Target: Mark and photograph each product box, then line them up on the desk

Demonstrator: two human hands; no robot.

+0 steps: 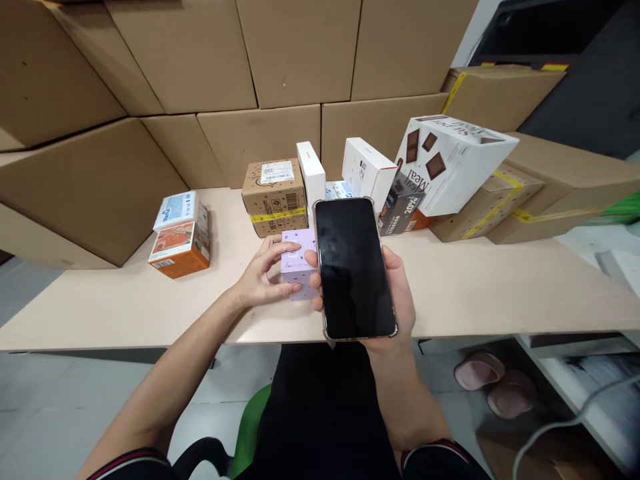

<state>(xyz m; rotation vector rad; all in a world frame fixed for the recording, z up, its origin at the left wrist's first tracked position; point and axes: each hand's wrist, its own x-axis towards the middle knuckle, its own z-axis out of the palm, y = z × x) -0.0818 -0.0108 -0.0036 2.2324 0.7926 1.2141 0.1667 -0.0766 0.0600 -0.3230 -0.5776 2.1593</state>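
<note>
My right hand (400, 293) is wrapped round a smartphone (355, 270) in a clear case, its dark screen facing me. Fingertips show along the phone's left edge. Beside it, on the table, sits a small lilac box (296, 273) with dark specks. My left hand (265, 273) grips this box from its left side, fingers on top and thumb low on the front face. The phone covers the box's right part. Just behind stands a brown carton (275, 193) with yellow tape and a white label.
An orange box and a blue-white box (180, 213) lie at the left. White boxes (367, 170), a dark box (400, 207) and a tilted chocolate-pictured box (450, 160) stand behind right. Large cardboard cartons (300, 53) wall the back. The table's front edge (240, 340) is near me.
</note>
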